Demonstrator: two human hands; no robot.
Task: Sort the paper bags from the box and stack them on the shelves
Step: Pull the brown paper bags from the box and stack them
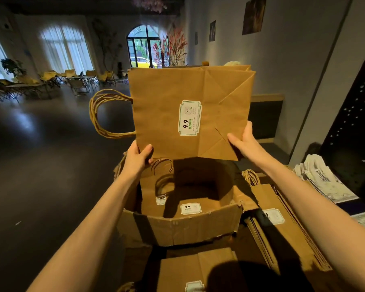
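I hold a bundle of flat brown paper bags upright above an open cardboard box. The front bag bears a white "9.9" label, and twisted paper handles stick out to the left. My left hand grips the bundle's lower left corner, thumb on the front. My right hand grips the lower right edge near the folded base. Inside the box lie more brown bags with the same label.
A stack of brown bags lies to the right of the box, and another flat bag lies in front of it. White printed bags are piled at far right beside a dark perforated panel. Dark open floor spreads left.
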